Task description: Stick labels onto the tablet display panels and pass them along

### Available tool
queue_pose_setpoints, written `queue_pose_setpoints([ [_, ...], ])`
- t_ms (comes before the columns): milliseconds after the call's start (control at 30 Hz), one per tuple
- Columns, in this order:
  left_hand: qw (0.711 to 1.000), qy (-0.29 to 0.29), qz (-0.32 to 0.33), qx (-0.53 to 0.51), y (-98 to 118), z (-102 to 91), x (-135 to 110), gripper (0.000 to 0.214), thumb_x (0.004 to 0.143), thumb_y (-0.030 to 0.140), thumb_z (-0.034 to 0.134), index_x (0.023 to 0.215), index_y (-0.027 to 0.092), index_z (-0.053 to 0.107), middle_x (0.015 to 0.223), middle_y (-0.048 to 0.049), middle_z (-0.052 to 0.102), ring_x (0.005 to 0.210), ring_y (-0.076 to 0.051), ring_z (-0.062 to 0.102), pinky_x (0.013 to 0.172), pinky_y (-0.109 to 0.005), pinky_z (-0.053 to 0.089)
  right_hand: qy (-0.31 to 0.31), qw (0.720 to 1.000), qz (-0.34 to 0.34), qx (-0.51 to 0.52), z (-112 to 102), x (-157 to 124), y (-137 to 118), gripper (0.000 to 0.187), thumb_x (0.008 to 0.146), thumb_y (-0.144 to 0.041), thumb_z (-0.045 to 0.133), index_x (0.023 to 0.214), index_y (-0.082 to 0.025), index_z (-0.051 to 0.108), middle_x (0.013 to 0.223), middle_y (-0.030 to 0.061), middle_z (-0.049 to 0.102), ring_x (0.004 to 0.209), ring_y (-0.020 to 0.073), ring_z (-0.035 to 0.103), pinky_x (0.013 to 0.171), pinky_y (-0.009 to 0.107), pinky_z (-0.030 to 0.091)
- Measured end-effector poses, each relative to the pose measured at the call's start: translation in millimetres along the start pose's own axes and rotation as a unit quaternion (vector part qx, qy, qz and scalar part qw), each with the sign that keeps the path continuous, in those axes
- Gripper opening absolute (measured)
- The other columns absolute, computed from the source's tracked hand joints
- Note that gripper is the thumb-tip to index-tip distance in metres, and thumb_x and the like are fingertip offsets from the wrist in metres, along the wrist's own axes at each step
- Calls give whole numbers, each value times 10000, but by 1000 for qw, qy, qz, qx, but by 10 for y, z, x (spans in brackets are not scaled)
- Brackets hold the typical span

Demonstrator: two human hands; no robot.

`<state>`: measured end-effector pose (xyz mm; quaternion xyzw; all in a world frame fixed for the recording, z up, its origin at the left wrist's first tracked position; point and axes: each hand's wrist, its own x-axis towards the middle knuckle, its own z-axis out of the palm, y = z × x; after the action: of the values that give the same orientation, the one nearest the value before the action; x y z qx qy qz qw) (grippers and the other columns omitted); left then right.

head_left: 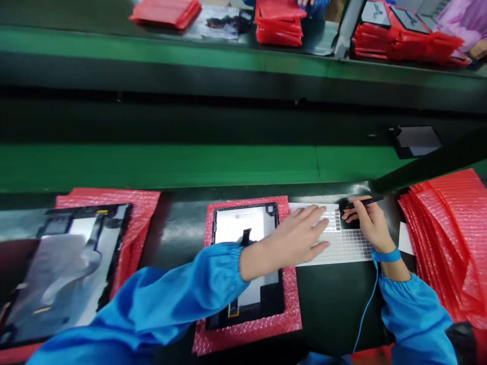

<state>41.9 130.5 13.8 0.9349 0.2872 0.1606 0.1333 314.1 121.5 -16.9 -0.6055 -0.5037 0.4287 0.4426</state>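
My left hand [300, 233] lies flat with fingers spread on a white sheet [317, 258] of small grid-like labels. My left forearm reaches across a black-framed tablet screen panel [243, 215], hiding its middle. A dark flex cable [246, 235] stands up from the panel, which rests on red bubble wrap [292, 309]. My right hand [369, 223] is closed on a slim black pen-like tool [371, 201], its tip at the dark upper part of the sheet. A blue wrist strap [388, 255] with a cord circles my right wrist.
Another screen panel [72, 263] lies on red bubble wrap at left. Stacked red bubble bags [452, 238] fill the right side. A green-edged shelf [171, 53] spans above, bearing red packets [279, 25]. A dark slanted bar [429, 162] stands near the right. A co-worker's hand [306, 2] shows at the top.
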Motion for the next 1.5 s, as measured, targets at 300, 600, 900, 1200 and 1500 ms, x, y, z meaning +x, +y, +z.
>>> queue_pose_setpoints([
  [300,995,-72,-27,58,175,365,209,902,955,774,631,1564,115,549,1708,-210,459,1466,-415,501,1148,-522,433,15,999,38,3,21,-23,-8,462,984,-671,724,1075,-221,666,829,36,775,647,191,783,601,314,703],
  [600,998,-51,-25,40,167,402,187,908,918,764,687,1530,104,574,1693,-218,471,1445,-437,503,1119,-531,434,15,998,56,12,39,9,-42,482,967,-676,742,1057,-208,674,782,20,759,620,166,768,584,281,687],
  [900,997,-70,-25,27,126,366,267,913,907,731,729,1548,108,549,1704,-215,453,1477,-425,485,1153,-530,428,31,997,58,45,3,94,-57,553,882,-734,796,989,-212,649,705,13,759,534,174,744,540,288,653],
  [1200,1000,-17,-6,-14,614,-215,-562,517,985,609,666,1052,102,741,1037,-152,732,1017,-318,704,881,-420,589,-16,990,66,125,630,-370,-305,428,984,-660,727,983,-244,628,657,-12,750,516,213,754,533,333,648],
  [1500,984,77,-159,19,307,-159,-1193,371,1071,330,563,1325,78,662,1024,-142,721,924,-292,721,763,-426,651,-122,980,95,124,1408,-429,-430,477,975,-693,721,1019,-232,607,723,28,790,585,213,795,571,322,685],
])
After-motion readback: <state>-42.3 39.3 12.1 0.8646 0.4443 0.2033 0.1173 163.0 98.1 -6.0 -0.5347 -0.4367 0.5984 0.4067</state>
